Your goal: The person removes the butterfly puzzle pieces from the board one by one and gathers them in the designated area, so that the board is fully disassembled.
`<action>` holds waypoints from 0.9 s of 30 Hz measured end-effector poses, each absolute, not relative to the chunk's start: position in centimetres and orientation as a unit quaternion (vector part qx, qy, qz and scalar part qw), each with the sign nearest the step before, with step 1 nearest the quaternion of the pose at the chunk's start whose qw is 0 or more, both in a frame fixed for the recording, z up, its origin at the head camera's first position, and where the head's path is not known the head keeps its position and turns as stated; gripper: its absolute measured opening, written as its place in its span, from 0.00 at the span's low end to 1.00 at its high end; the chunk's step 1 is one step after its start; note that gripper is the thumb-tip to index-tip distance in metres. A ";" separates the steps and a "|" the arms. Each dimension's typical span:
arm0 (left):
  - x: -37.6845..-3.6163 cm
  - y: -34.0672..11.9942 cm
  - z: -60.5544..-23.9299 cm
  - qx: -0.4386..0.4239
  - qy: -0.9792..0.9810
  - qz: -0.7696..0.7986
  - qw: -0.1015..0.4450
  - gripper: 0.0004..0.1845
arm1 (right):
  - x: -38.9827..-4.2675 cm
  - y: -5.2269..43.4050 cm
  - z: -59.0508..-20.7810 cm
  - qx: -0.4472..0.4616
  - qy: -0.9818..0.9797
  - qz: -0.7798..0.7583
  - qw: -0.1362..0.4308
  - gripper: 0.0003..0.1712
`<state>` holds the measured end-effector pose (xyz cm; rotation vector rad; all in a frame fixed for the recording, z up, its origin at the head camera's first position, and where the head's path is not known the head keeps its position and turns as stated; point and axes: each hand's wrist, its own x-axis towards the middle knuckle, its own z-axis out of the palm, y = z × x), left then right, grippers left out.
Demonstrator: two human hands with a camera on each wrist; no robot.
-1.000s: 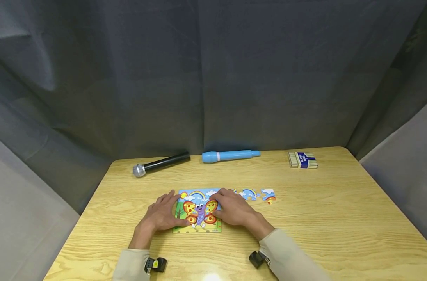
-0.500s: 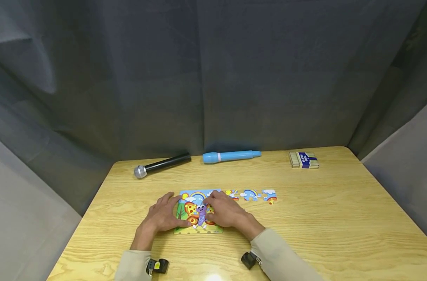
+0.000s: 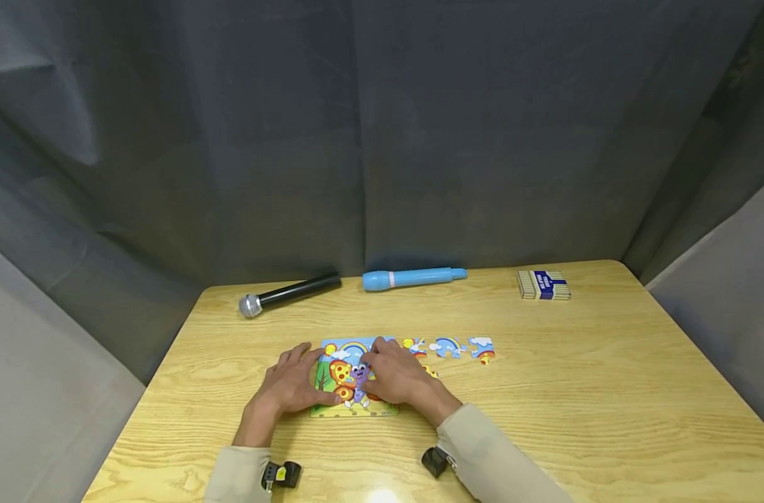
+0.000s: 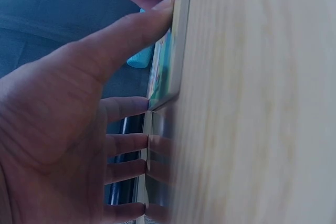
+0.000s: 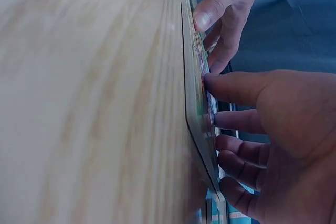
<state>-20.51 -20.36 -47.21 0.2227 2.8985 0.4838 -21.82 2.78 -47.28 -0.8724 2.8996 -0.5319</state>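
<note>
A butterfly jigsaw puzzle (image 3: pixel 339 372) lies flat on the wooden table, its picture partly covered by my hands. My left hand (image 3: pixel 286 384) is at its left side, thumb resting on the board (image 4: pixel 169 64) and fairly straight fingers touching the tabletop and the corner. The right hand (image 3: pixel 396 374) lies over the right half, thumb and lightly bent fingertips touching the picture (image 5: pixel 197 77); no piece shows in its fingers. Loose puzzle pieces lie to the right: one with a sun (image 3: pixel 413 345), one with a rainbow (image 3: pixel 447 347) and one with a cloud (image 3: pixel 482 348).
Along the back of the table (image 3: pixel 583 391) lie a black microphone (image 3: pixel 297 290), a blue microphone-shaped stick (image 3: pixel 413 279) and a banded pack of thin sticks (image 3: pixel 544 285). Another yellow piece (image 3: pixel 430 372) shows beside the right hand. Dark curtain (image 3: pixel 382 140) hangs behind.
My right hand has slid left across the puzzle, uncovering the sun piece and a yellow piece at its right. The left hand has stayed in place.
</note>
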 end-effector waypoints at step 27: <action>-20.5 -20.4 -47.2 0.077 0.979 0.162 0.096 0.55 | -21.5 1.7 -47.3 -0.225 0.952 -0.208 0.026 0.26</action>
